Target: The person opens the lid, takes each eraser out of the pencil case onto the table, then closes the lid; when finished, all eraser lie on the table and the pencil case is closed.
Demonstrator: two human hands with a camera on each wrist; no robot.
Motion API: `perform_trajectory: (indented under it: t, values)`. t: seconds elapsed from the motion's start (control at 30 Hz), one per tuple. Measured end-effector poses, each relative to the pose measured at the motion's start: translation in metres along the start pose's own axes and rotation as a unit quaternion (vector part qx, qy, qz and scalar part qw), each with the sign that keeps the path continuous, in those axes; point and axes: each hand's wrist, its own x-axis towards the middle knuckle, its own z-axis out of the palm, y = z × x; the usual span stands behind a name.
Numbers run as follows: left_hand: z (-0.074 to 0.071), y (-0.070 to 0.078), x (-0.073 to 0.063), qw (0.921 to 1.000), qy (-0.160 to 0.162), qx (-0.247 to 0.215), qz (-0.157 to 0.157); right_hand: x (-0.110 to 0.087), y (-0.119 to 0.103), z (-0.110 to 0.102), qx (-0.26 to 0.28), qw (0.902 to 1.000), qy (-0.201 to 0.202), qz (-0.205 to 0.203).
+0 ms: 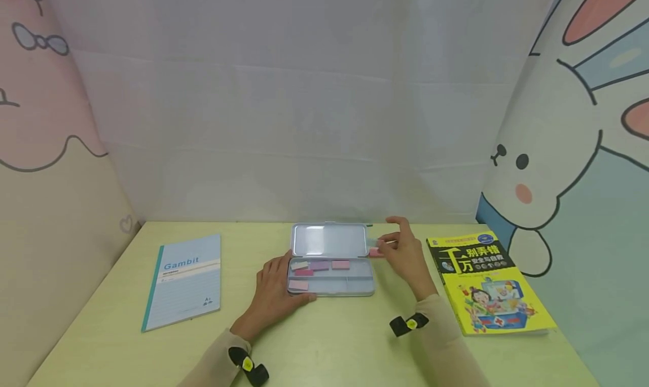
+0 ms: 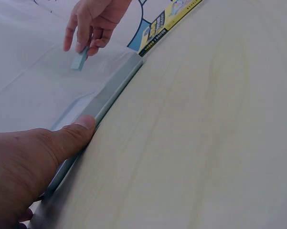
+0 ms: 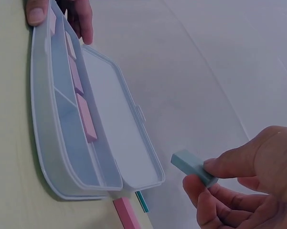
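A pale blue pencil case (image 1: 360, 286) lies with its lid (image 1: 328, 240) folded back. My left hand (image 1: 274, 288) grips the case's left end, thumb along the front edge. Inside, several small pink, purple and white erasers occupy the compartments, among them a pink eraser (image 3: 86, 117) and a light pink eraser (image 1: 298, 285) at front left. My right hand (image 1: 405, 257) is to the right of the lid. Between its thumb and fingers it pinches a teal eraser (image 3: 193, 167), held up off the table. Another pink eraser (image 3: 126, 214) lies just beyond the case's right end.
A light blue notebook (image 1: 187, 285) is on the left of the table (image 1: 345, 347). On the right lies a yellow and black book (image 1: 497, 285). Behind the lid, a thin green strip (image 3: 142, 201) shows near the white back wall (image 1: 263, 122).
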Motion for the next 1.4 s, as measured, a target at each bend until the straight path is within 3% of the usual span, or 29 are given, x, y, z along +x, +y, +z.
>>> perform_trajectory:
  t: [0.17,0.43,0.9,1.07,1.4]
  values:
    - [-0.001,0.001,-0.001,1.0,0.0,0.002,-0.003,0.003,0.01,-0.008,-0.017,0.9997,-0.004,0.017]
    - [-0.001,0.001,-0.001,1.0,-0.004,0.0,-0.004,0.003,0.019,-0.012,-0.074,0.9939,-0.05,0.065]
    - [0.0,0.0,0.001,1.0,-0.005,0.003,-0.002,0.007,0.031,-0.005,-0.017,0.9912,-0.071,0.111]
    - [0.0,0.0,0.001,1.0,-0.006,0.003,-0.003,0.007,0.034,-0.001,-0.013,0.9919,-0.064,0.109]
    - [-0.001,0.001,0.0,0.9999,-0.009,0.004,-0.006,0.009,0.04,0.009,-0.086,0.9926,-0.026,0.082]
